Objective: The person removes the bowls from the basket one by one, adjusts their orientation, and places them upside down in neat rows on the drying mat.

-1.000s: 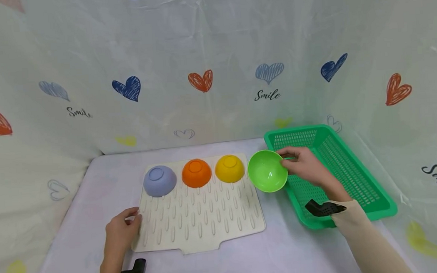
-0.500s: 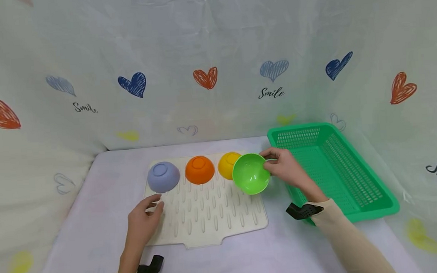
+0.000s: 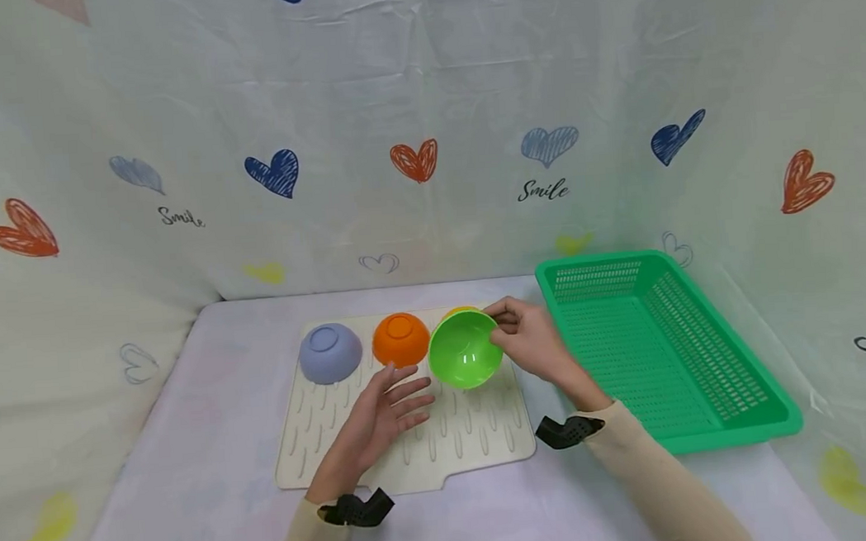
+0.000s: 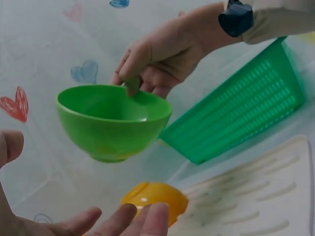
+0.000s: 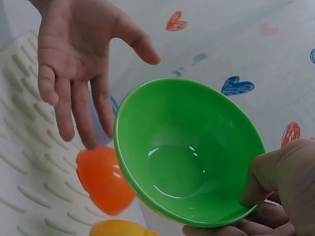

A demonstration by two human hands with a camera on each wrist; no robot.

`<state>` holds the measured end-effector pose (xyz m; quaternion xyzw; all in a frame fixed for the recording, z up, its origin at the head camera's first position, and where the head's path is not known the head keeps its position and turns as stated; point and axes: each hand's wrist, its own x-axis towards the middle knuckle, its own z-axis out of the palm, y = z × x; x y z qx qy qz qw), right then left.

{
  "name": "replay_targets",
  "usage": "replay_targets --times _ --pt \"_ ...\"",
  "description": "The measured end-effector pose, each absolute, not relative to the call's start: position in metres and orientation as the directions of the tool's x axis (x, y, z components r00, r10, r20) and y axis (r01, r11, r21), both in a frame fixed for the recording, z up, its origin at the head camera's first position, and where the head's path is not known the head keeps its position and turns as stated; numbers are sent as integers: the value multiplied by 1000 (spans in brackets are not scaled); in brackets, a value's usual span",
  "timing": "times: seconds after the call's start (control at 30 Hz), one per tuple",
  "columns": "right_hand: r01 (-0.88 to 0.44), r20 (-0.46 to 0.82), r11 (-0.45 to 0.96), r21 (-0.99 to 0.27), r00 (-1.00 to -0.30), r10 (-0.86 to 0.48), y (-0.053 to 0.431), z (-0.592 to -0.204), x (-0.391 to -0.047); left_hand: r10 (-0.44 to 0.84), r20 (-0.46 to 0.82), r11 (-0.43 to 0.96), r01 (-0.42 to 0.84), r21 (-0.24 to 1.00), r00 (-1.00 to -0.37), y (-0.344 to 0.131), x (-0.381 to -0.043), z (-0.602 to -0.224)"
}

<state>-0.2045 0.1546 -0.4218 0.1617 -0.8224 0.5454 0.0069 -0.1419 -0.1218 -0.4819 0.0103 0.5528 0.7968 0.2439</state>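
Note:
My right hand (image 3: pixel 532 340) pinches the rim of a light green bowl (image 3: pixel 464 353), thumb inside and fingers outside. The bowl hangs above the white ridged drying mat (image 3: pixel 481 441), its opening tilted toward me in the head view. Just left of it my left hand (image 3: pixel 384 414) is spread, palm turned toward the bowl and fingers apart from it. In the right wrist view the left palm (image 5: pixel 78 54) faces the camera. Upside down along the mat's far edge sit a lavender bowl (image 3: pixel 330 355), an orange bowl (image 3: pixel 400 340) and a yellow bowl (image 4: pixel 156 196), mostly hidden behind the green one.
A green slotted plastic basket (image 3: pixel 650 356) stands at the right of the table, beside the mat. The table wears a pale cloth (image 3: pixel 190 434). A curtain printed with hearts (image 3: pixel 415 160) surrounds the back and sides.
The green bowl in my right hand has moved left, from beside the basket to over the mat. My left hand has left the mat's left edge, moved right toward the bowl and turned its palm.

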Motion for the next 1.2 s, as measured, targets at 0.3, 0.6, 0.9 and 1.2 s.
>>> replay_targets --times 0.3,0.6,0.9,1.2 --pt "-344 252 303 -889 -919 -303 141 -426 -197 526 -278 -261 -464 847 -804 -101 -153 -476" --pt "-399 303 298 -867 -897 -321 133 -433 -194 552 -300 -269 -507 819 -778 -97 -156 -476" --pt "-445 347 256 -858 -870 -351 129 -434 -191 601 -289 -333 -562 757 -745 -98 -157 -475" --pt "-446 357 168 -879 -850 -388 129 -436 -188 557 -246 -328 -482 812 -793 -98 -155 -473"
